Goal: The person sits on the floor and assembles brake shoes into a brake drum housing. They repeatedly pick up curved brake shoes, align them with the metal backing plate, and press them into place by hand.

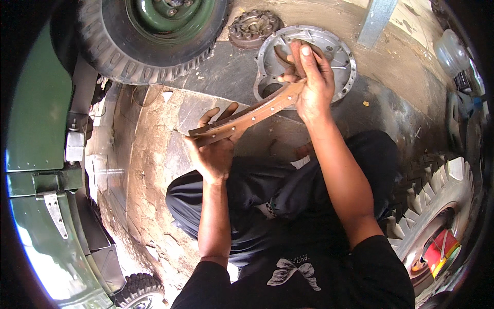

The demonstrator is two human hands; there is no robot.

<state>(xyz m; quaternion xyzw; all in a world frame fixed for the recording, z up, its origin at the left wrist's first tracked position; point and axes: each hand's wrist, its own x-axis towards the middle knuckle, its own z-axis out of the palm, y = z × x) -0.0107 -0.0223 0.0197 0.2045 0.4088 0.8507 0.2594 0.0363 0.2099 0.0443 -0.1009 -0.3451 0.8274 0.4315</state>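
You sit over a worn floor (375,105) of grey slab and patchy, dusty stone. Your left hand (215,160) is half open, fingers loosely raised, cradling the lower end of a curved, riveted brown strip (252,117); your right hand (316,88) closes firmly around its upper end. The strip hangs slanted above your lap, its upper end in front of a round metal housing (351,67) on the floor. A bolted round part (254,29) lies just beside that, near a large green-rimmed wheel (139,69). Green vehicle panels (38,108) line your left; a chunky tyre (440,180) stands right.
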